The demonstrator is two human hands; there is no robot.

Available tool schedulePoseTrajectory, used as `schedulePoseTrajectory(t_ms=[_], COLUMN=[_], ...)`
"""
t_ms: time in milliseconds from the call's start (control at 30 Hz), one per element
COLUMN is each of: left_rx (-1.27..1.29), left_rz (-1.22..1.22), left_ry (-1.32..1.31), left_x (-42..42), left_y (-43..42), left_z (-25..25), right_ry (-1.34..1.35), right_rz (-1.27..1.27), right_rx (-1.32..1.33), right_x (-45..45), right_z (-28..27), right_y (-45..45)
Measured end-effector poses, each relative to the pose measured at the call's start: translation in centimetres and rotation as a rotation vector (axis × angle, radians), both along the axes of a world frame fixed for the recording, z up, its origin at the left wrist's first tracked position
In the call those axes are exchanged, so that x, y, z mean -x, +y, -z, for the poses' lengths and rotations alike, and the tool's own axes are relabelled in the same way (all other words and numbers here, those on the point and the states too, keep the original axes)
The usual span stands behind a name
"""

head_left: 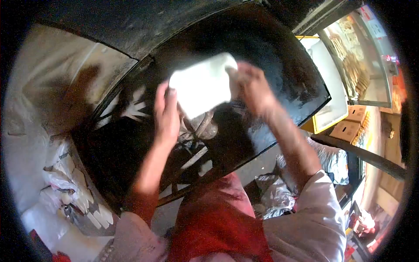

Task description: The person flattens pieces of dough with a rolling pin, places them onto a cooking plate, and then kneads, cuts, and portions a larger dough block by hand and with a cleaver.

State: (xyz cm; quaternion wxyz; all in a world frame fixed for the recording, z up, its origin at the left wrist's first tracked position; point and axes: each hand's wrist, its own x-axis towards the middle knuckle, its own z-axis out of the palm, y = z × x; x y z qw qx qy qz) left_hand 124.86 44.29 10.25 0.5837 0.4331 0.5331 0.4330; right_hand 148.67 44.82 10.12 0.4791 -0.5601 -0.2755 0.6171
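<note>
Over a dark surface I hold up a bright white, roughly rectangular thing (pixel 203 85); glare hides its detail, so I cannot tell whether it is a box, a bag or folded paper. My left hand (pixel 166 114) grips its left edge, with the thumb on the near side. At the upper right edge my right hand (pixel 254 86) is closed on it, blurred by motion. Below and partly behind the white thing, a round metallic object (pixel 208 129) shows with some pale scraps around it.
The dark worktop (pixel 288 113) has a raised edge on the right. Beyond it stand a white tray with a yellow rim (pixel 334 94) and cardboard boxes (pixel 347 126). Crumpled plastic bags (pixel 277 194) lie below right. White packaging (pixel 72 185) is heaped at left.
</note>
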Motion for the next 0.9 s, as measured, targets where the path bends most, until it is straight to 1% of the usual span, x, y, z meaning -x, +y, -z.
schedulePoseTrajectory(t_ms=[33,67,100,133,167,200,233,300,333,367,400,433,467,500,533,567,600,633,667,700,733,767,800,867,900], left_rx=[0.057,0.034,-0.030,-0.095,-0.109,-0.137,-0.146,-0.134,-0.115,-0.026,0.061,0.087,0.116,0.114,0.183,0.102,0.024,-0.038,-0.088,-0.065,-0.056,-0.041,-0.021,-0.193,-0.115], left_rz=[0.121,0.070,0.060,0.050,0.045,0.086,0.135,0.200,0.207,0.200,0.166,0.122,0.066,-0.028,-0.073,-0.200,-0.251,-0.282,-0.312,-0.418,-0.524,-0.606,-0.682,-0.598,-0.604], left_ry=[0.061,0.123,0.203,0.282,0.310,0.306,0.323,0.315,0.295,0.254,0.225,0.243,0.262,0.228,0.294,0.303,0.298,0.104,-0.096,0.103,0.308,0.284,0.259,0.791,0.879], left_x=[0.1,-0.7,-0.2,0.6,1.5,2.8,4.5,8.0,10.0,12.1,14.8,17.4,20.3,23.3,26.5,34.1,40.0,47.6,54.0,56.8,60.2,64.6,69.1,76.5,81.4], left_y=[2.3,3.8,4.5,4.9,4.4,3.0,1.0,-4.2,-7.0,-9.8,-12.6,-14.7,-17.0,-19.1,-20.5,-24.0,-25.4,-26.5,-28.5,-29.3,-30.1,-31.2,-32.4,-35.1,-35.4], left_z=[0.3,0.6,1.8,3.2,3.6,4.2,5.4,7.9,8.9,9.8,10.3,10.2,10.0,9.9,8.9,9.2,11.2,14.7,17.1,16.2,14.3,13.9,14.3,16.7,19.2], right_ry=[-0.009,0.078,-0.244,-0.493,-0.622,-0.746,-0.739,-0.632,-0.633,-0.554,-0.532,-0.482,-0.492,-0.408,-0.416,-0.503,-0.548,-0.471,-0.508,-0.435,-0.377,-0.133,-0.089,-0.317,-0.329], right_rz=[-0.116,-0.029,-0.049,-0.019,-0.026,-0.037,-0.047,-0.150,-0.154,-0.174,-0.146,-0.134,-0.086,-0.055,-0.022,-0.082,-0.074,-0.064,-0.027,0.047,-0.023,0.037,0.039,-0.130,-0.107], right_rx=[-0.020,-0.019,-0.026,-0.071,-0.265,-0.456,-0.455,-0.264,-0.297,-0.240,-0.200,-0.143,-0.189,-0.140,-0.164,-0.100,-0.104,-0.122,-0.016,0.000,0.177,0.173,0.233,0.129,0.112], right_x=[-1.1,-2.4,-3.2,-3.9,-5.2,-6.0,-5.2,-2.3,-0.9,0.7,2.4,3.7,4.9,6.6,8.5,10.5,13.2,13.7,15.8,16.1,18.1,18.2,18.3,21.8,22.2], right_z=[-0.7,1.5,1.4,3.8,7.7,10.3,9.8,6.7,5.7,3.7,2.6,2.6,4.0,3.9,4.3,6.9,6.4,9.4,9.6,13.2,12.0,14.5,16.6,14.8,15.2], right_y=[2.7,5.2,6.2,7.1,6.8,6.3,5.0,-0.4,-2.8,-5.3,-7.6,-9.9,-12.4,-15.1,-17.9,-23.8,-26.8,-30.6,-34.2,-37.9,-40.3,-43.8,-47.0,-50.1,-51.0])
